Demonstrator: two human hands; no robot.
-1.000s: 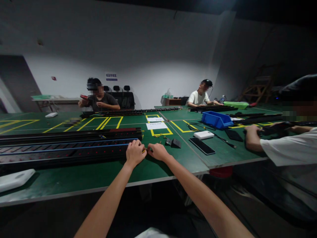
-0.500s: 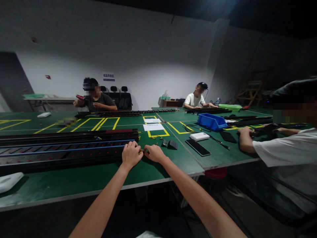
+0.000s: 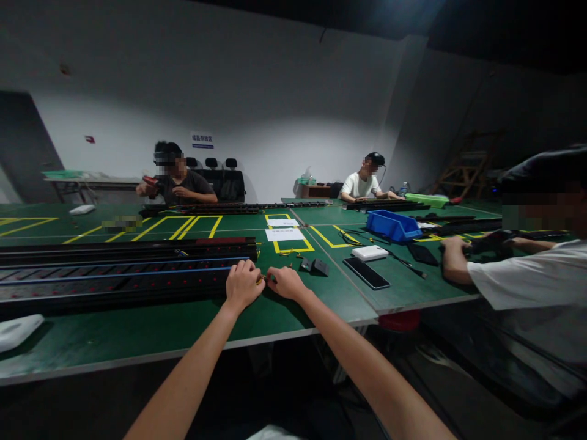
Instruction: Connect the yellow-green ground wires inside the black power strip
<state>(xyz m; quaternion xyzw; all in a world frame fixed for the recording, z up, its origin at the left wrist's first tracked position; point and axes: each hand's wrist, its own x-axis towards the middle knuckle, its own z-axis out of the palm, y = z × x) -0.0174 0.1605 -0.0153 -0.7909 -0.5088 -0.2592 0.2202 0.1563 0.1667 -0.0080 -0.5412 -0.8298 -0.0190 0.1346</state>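
Both my hands meet at the right end of a long black panel [image 3: 114, 285] with rows of red dots and blue strips along it. My left hand [image 3: 244, 285] rests at that end, fingers closed around a bit of thin yellow wire [image 3: 261, 281] that shows past the fingertips. Just to its right, my right hand [image 3: 286, 283] is curled in a pinch, its fingertips almost touching the left ones. What the right fingers hold is too small and hidden to make out. Small black blocks [image 3: 315, 266] lie just beyond my right hand.
A dark phone [image 3: 366, 272], a white box-shaped device [image 3: 369, 252], cables and a blue bin [image 3: 393, 227] stand to the right. Another white device [image 3: 21, 331] lies near left. A co-worker's arm [image 3: 513, 269] reaches over the table at right; two people sit across.
My hands keep almost the same place and grip at the panel's end. The view has shifted very slightly.
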